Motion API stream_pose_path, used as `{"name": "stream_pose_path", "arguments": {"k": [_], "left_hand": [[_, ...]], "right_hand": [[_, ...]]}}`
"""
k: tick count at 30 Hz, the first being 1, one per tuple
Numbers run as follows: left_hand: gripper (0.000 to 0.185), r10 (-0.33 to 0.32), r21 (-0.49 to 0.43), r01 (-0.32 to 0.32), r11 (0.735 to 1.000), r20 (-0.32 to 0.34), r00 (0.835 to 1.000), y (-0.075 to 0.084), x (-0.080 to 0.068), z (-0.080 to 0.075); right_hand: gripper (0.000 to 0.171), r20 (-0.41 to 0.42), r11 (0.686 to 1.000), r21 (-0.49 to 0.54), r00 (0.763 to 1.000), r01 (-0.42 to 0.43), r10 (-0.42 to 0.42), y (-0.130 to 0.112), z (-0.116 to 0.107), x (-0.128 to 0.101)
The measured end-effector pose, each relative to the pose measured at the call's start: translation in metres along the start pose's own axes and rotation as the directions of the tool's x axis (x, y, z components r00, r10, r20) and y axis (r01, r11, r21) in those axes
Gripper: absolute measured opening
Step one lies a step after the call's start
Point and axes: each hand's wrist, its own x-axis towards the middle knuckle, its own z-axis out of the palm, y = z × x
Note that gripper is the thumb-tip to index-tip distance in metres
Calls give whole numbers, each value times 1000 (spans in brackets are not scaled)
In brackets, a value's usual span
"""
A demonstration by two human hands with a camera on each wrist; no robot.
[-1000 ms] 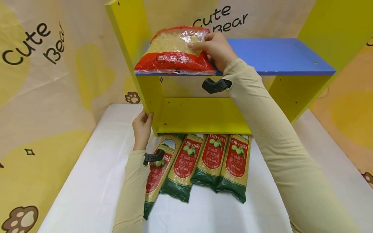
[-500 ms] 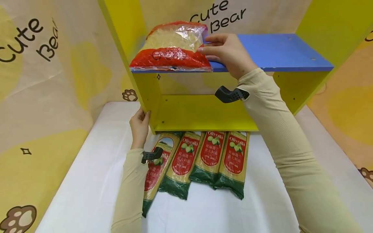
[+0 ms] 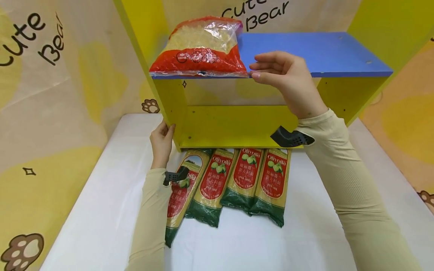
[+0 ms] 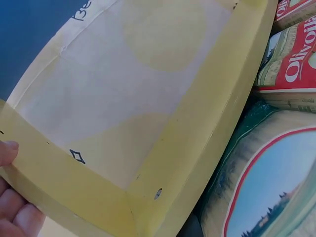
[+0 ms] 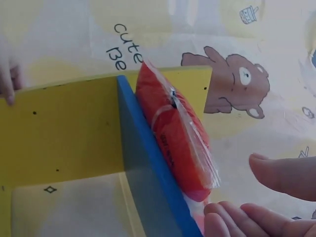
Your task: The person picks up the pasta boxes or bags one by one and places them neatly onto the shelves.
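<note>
A red and clear bag of pasta (image 3: 200,47) (image 5: 175,133) lies on the blue shelf (image 3: 315,54) of a yellow rack (image 3: 234,128), at its left end. My right hand (image 3: 288,81) (image 5: 256,197) hovers just right of the bag, in front of the shelf edge, fingers relaxed and holding nothing. My left hand (image 3: 162,143) (image 4: 12,207) grips the rack's left side panel (image 4: 148,202) near its bottom. Several long Olivoila spaghetti packs (image 3: 234,180) (image 4: 276,163) lie side by side on the white table (image 3: 101,210) below the rack.
A yellow and cream "Cute Bear" backdrop (image 3: 51,75) surrounds the table on the left, back and right. The right part of the blue shelf and the lower yellow compartment hold nothing. White tabletop shows to both sides of the packs.
My right hand has let go of the pasta bag and drawn back to the right and toward me. The bag stays on the shelf. The left hand keeps its hold.
</note>
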Motion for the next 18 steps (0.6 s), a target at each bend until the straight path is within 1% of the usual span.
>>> {"name": "stream_pose_path", "arguments": {"k": [4,8,11,14,18], "left_hand": [[33,-5,-24,5,1000,1,1000,1,1,1],[33,-10,-30,10,999,-3,1000,1,1,1],[32,-17,-32,17,999,-13,1000,0,1,1],[32,-24,-45,23,999,-16,1000,0,2,1],[33,-27,-57,27,998,-5,1000,0,1,1]], "right_hand": [[30,-20,995,82,998,65,-63,8,-7,-19],[27,-27,992,106,997,75,-73,23,-15,-37],[26,-37,989,134,998,61,-56,39,-22,-49],[25,-52,986,163,998,30,-22,58,-31,-62],[24,-83,987,162,996,-24,38,82,-41,-78]]}}
